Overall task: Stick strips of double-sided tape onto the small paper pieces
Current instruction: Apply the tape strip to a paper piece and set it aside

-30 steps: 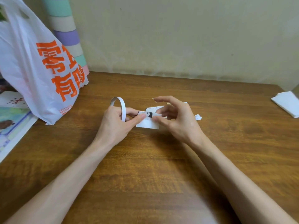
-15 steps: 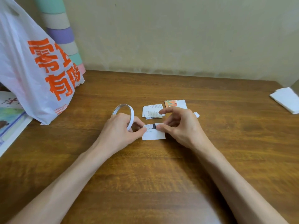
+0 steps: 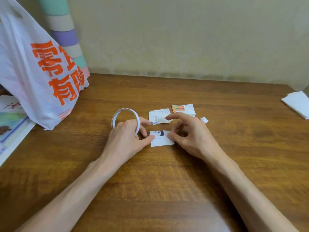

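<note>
L hand (image 3: 125,138) grips tape roll (image 3: 124,109), thumb on paper piece (image 3: 161,141); R hand (image 3: 192,138) loose, thumb pinning its right edge, so paper slipping could skew strip.

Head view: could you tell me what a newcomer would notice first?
Two hands meet at centre: the left hand grips a white tape roll, and the right hand touches a small paper piece lying between them. At far left stands a white plastic bag with bold orange characters.
</note>
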### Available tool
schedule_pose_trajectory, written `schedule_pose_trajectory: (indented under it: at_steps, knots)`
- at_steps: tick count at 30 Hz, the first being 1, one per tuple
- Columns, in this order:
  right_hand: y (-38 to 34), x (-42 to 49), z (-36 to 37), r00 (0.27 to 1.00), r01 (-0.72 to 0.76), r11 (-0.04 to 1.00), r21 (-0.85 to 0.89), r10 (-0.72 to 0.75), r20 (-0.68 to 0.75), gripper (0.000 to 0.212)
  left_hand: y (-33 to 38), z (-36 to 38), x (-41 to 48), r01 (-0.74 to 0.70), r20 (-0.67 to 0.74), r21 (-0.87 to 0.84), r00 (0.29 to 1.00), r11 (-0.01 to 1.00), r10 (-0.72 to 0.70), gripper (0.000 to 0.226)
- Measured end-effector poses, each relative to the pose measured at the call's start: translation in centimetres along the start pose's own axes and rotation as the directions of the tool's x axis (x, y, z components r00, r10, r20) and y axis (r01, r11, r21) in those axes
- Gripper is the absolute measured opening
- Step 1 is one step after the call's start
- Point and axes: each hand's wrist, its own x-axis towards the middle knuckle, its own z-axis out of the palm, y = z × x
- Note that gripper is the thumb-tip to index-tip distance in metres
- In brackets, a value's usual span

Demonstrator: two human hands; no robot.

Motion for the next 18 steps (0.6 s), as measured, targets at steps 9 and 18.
schedule_pose_trajectory:
  at_steps: [9, 18]
  knots:
    - [0.53, 0.27, 0.01, 0.999, -0.046, 0.989, 0.141, 0.048, -0.006, 0.036, 0.01, -0.09, 0.2, 0.019, 0.035, 0.032, 0.999, 0.999, -0.02, 0.026]
    - [0.59, 0.15, 0.1, 0.999, -0.034, 0.997, 0.063, 0.036, -0.021, 0.037, -0.25, -0.01, 0.38, 0.026, 0.047, 0.014, 0.999, 1.0, -0.026, 0.024]
